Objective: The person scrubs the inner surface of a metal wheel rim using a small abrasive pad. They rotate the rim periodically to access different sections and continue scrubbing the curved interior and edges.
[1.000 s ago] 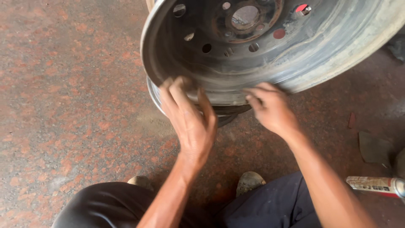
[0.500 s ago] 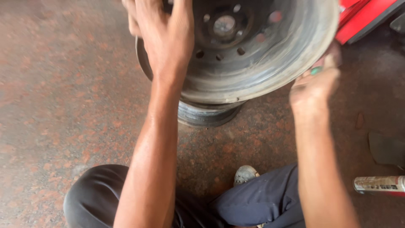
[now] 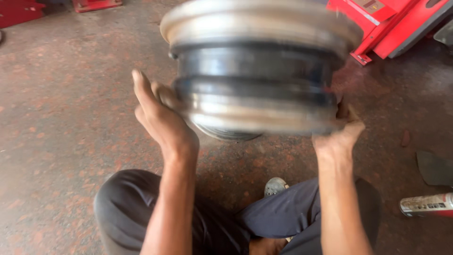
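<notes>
Grey steel wheel rim (image 3: 257,71), blurred, sits edge-on between my hands: my left hand (image 3: 160,115) grips its left side, my right hand (image 3: 339,134) its lower right edge.

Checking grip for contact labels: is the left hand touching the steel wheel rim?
Touching. The head view shows the left hand pressed flat against the wheel rim's lower left edge, no gap visible despite motion blur. The right hand supports the opposite side.

The steel wheel rim (image 3: 257,71) is motion-blurred, its top cut by the frame's edge; it hides the right hand's (image 3: 342,132) fingers and the left hand's (image 3: 158,111) fingertips. The spray can (image 3: 427,204) runs off the right edge
</notes>
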